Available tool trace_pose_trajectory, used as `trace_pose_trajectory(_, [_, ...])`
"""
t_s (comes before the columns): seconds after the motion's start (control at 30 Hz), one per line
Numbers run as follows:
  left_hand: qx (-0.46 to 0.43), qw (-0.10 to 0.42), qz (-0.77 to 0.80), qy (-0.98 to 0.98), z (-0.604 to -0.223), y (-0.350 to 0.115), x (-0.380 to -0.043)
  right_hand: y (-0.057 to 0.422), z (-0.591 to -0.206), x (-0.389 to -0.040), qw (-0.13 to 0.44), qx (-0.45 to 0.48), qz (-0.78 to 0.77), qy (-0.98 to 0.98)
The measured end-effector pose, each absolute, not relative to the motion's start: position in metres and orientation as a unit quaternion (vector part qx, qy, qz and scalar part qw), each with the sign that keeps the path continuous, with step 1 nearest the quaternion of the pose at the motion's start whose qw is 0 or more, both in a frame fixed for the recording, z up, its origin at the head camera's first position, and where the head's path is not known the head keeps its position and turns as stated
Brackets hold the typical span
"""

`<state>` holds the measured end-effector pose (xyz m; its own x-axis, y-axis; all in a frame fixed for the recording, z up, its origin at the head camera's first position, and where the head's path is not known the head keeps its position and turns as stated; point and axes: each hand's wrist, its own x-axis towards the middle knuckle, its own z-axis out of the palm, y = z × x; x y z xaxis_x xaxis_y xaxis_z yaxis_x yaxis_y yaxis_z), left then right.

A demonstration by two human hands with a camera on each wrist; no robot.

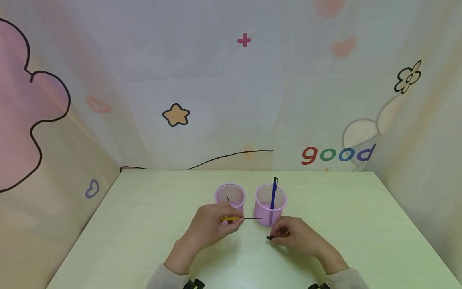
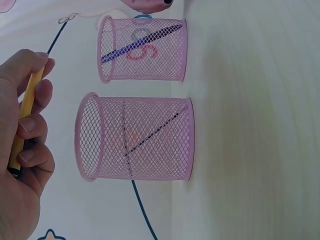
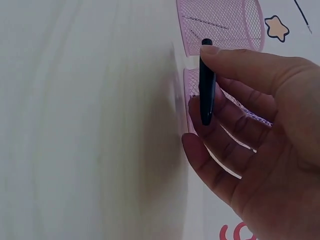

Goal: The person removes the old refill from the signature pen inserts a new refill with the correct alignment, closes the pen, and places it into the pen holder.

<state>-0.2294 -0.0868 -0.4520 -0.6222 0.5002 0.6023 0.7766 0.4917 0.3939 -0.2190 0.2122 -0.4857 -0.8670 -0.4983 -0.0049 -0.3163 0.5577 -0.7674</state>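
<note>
My left hand [image 1: 216, 222] grips a yellow pen barrel [image 2: 28, 102], with a thin dark refill [image 1: 254, 218] sticking out of its end toward the right. Between thumb and fingers, my right hand [image 1: 294, 235] pinches a short black pen tip section [image 3: 206, 85] that has a threaded end. Just behind the left hand stands a pink mesh pen cup [image 2: 150, 170] with a thin dark stick [image 1: 227, 198] leaning inside. A second pink mesh cup [image 1: 258, 208], beyond the right hand, holds a blue pen [image 1: 273, 194] leaning upright.
Both cups stand side by side on a pale green-yellow table [image 1: 144, 224], a small gap between them. A printed cloth backdrop [image 1: 202, 60] with drawings and the word good rises at the table's back edge and along both sides.
</note>
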Motion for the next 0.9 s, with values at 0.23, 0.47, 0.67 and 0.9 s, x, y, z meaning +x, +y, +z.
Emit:
trace_pose_trajectory(0.23, [-0.385, 0.212, -0.330, -0.835, -0.4556, -0.0867, -0.2303, 0.2075, -0.4877, -0.2205, 0.121, -0.229, -0.399, 0.880])
trace_pose_trajectory(0.47, [-0.383, 0.201, -0.330, -0.839, -0.4549, -0.0866, -0.2303, 0.2067, -0.4907, -0.2221, 0.116, -0.230, -0.390, 0.884])
trace_pose_trajectory(0.67, [-0.388, 0.211, -0.323, -0.837, -0.4566, -0.0857, -0.2307, 0.2062, -0.4911, -0.2223, 0.114, -0.230, -0.379, 0.889])
trace_pose_trajectory(0.9, [-0.389, 0.209, -0.316, -0.840, -0.4552, -0.0850, -0.2296, 0.2061, -0.4915, -0.2217, 0.117, -0.230, -0.376, 0.890])
